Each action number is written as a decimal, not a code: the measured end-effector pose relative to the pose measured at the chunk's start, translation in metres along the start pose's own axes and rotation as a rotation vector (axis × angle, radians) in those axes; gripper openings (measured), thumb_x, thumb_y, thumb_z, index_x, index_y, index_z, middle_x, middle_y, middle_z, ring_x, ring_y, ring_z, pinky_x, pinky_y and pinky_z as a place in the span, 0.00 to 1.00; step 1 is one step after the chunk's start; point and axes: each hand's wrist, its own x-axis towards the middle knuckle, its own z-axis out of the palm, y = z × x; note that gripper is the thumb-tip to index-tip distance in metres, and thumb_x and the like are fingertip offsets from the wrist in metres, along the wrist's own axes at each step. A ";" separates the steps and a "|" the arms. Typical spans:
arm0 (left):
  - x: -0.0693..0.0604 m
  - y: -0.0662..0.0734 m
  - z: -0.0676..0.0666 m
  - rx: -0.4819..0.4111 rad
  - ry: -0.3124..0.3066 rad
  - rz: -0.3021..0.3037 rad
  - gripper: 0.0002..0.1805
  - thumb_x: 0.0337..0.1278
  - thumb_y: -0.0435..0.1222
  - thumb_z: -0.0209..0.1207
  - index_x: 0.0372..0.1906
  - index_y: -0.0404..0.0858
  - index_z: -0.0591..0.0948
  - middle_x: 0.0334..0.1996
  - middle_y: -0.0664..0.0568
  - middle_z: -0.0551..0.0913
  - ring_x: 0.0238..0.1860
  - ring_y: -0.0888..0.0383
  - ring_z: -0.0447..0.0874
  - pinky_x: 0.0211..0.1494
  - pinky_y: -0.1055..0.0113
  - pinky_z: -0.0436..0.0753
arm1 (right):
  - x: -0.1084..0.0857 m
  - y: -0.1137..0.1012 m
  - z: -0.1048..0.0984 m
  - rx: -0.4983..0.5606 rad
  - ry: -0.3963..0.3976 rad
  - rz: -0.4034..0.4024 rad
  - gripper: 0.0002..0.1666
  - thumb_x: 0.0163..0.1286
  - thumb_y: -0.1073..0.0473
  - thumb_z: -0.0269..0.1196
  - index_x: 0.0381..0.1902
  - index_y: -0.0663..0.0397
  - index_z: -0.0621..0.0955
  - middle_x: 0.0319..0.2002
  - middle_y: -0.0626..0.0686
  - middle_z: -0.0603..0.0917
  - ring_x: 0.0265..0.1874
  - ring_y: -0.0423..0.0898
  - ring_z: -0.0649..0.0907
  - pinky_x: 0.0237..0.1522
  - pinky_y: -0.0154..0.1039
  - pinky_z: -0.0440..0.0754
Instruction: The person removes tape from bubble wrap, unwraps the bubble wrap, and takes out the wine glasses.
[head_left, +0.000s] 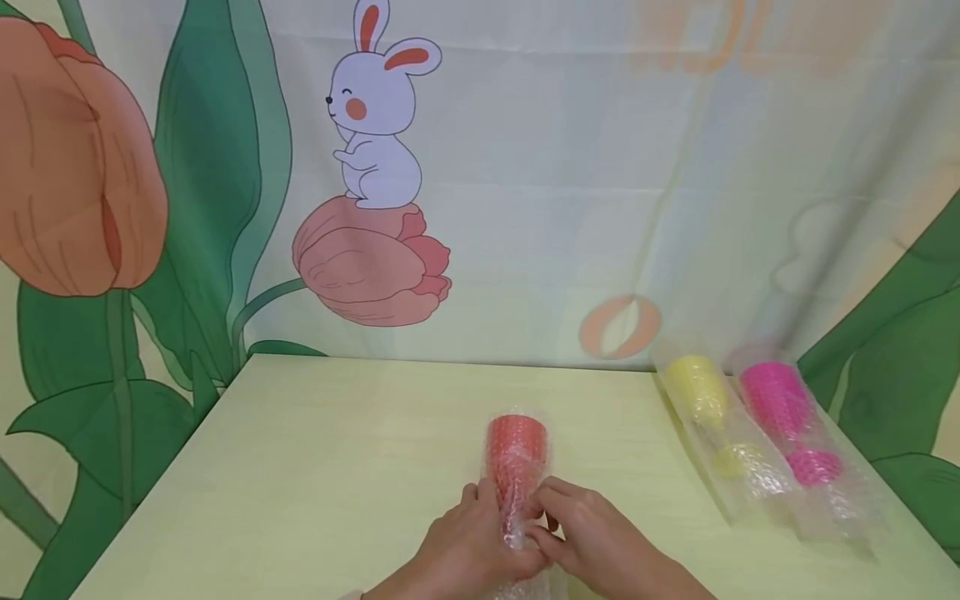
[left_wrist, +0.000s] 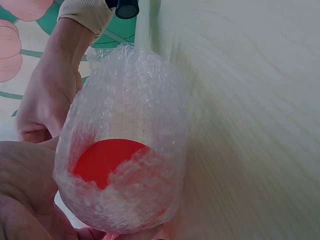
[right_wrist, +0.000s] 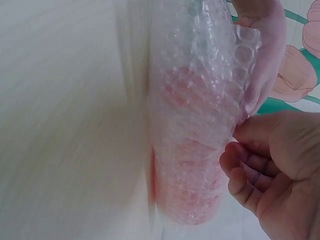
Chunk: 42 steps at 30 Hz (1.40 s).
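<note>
A red goblet-shaped cup (head_left: pixel 517 442) lies rolled in clear bubble wrap (right_wrist: pixel 192 115) near the table's front, its wide end pointing away from me. My left hand (head_left: pixel 474 537) grips the wrapped bundle from the left, around its narrow part. From the right, my right hand (head_left: pixel 592 525) pinches the loose edge of the wrap between thumb and fingers. In the right wrist view, the right hand's other fingers (right_wrist: pixel 245 192) curl beside the bundle. The left wrist view looks into the roll's end, where a red round face (left_wrist: pixel 107 160) shows, partly covered by folded wrap.
At the table's right side lie two more bubble-wrapped cups, one yellow (head_left: pixel 701 387) and one pink (head_left: pixel 776 396), with their wraps touching or overlapping. A printed cloth (head_left: pixel 510 167) with a rabbit and tulips hangs behind the pale table (head_left: pixel 337 450).
</note>
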 end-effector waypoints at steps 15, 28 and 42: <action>0.001 -0.001 -0.001 -0.023 -0.020 0.000 0.55 0.36 0.64 0.73 0.60 0.27 0.69 0.34 0.46 0.70 0.28 0.50 0.72 0.32 0.58 0.75 | 0.004 0.003 0.002 -0.019 0.033 -0.014 0.13 0.59 0.72 0.67 0.30 0.46 0.80 0.29 0.38 0.75 0.27 0.31 0.75 0.30 0.20 0.73; 0.000 -0.001 0.002 0.007 0.006 0.019 0.50 0.37 0.62 0.73 0.56 0.29 0.70 0.32 0.47 0.68 0.26 0.52 0.71 0.29 0.58 0.73 | 0.003 0.001 0.010 0.055 0.050 0.152 0.14 0.57 0.68 0.63 0.29 0.40 0.75 0.28 0.37 0.74 0.28 0.37 0.76 0.30 0.27 0.76; -0.001 0.000 0.002 0.016 0.016 0.028 0.47 0.38 0.64 0.73 0.49 0.30 0.71 0.30 0.46 0.68 0.25 0.52 0.70 0.28 0.58 0.72 | 0.007 -0.005 0.005 -0.139 0.048 0.004 0.14 0.58 0.69 0.67 0.26 0.45 0.75 0.29 0.39 0.72 0.27 0.31 0.70 0.29 0.23 0.72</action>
